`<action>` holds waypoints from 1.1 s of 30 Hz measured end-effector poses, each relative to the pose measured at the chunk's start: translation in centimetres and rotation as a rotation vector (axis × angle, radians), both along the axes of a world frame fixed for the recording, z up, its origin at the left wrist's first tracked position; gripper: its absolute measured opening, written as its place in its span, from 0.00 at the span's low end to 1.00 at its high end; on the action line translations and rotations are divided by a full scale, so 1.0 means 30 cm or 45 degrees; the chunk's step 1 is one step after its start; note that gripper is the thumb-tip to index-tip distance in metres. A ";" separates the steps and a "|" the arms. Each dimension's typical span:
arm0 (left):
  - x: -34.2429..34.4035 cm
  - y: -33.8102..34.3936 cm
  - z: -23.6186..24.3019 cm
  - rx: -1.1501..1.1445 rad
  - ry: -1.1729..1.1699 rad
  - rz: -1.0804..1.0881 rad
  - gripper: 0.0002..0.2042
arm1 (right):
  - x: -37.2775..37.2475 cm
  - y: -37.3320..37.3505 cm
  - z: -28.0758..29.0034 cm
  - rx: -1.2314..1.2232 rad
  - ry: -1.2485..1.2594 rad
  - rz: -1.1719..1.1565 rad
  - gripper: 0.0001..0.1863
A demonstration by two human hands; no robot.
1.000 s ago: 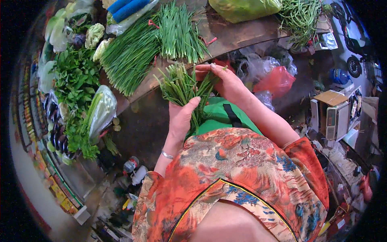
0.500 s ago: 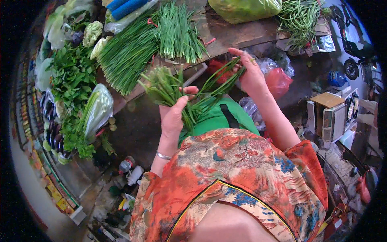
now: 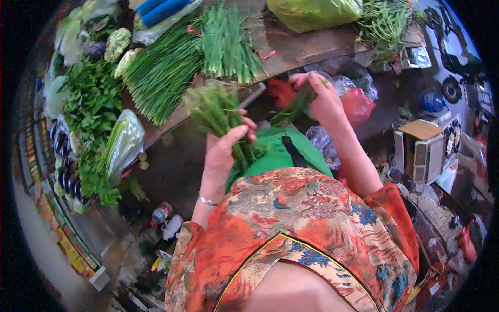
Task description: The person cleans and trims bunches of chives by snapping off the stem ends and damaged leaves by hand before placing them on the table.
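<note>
A bunch of leafy green stems, its top blurred, is gripped in my left hand, just above my green apron. My right hand, raised to the right of the bunch, pinches a few long dark green strands that hang down-left from its fingers. Beyond both hands, bundles of garlic chives and paler chives lie on the table, some with red ties.
At left are leafy greens, bagged celery, cauliflower and eggplants. Green beans and a yellow-green bag sit at the back. Red and clear plastic bags lie below the table edge; appliances stand at right.
Since a second ago my hands have moved apart: my left leftward with the bunch, my right to the right with separated strands. Over the last half second my right hand has dropped slightly.
</note>
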State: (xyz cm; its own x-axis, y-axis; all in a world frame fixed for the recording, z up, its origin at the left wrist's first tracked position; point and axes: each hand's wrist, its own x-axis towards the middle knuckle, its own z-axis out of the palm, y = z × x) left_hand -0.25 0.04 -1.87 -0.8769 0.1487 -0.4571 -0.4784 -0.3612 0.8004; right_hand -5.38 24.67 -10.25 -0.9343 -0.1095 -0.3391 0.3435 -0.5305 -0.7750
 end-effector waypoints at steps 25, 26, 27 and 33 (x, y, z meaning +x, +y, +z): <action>-0.024 0.011 -0.028 0.406 -0.248 -0.336 0.39 | -0.001 -0.162 0.123 -0.021 -0.150 0.295 0.06; -0.020 0.018 -0.024 0.422 -0.242 -0.283 0.38 | -0.004 -0.166 0.123 -0.081 -0.209 0.243 0.06; -0.018 0.025 -0.018 0.437 -0.236 -0.230 0.37 | -0.007 -0.165 0.124 -0.083 -0.211 0.243 0.06; -0.018 0.040 0.004 0.339 -0.192 -0.173 0.36 | -0.037 -0.109 0.112 -0.054 -0.158 0.304 0.09</action>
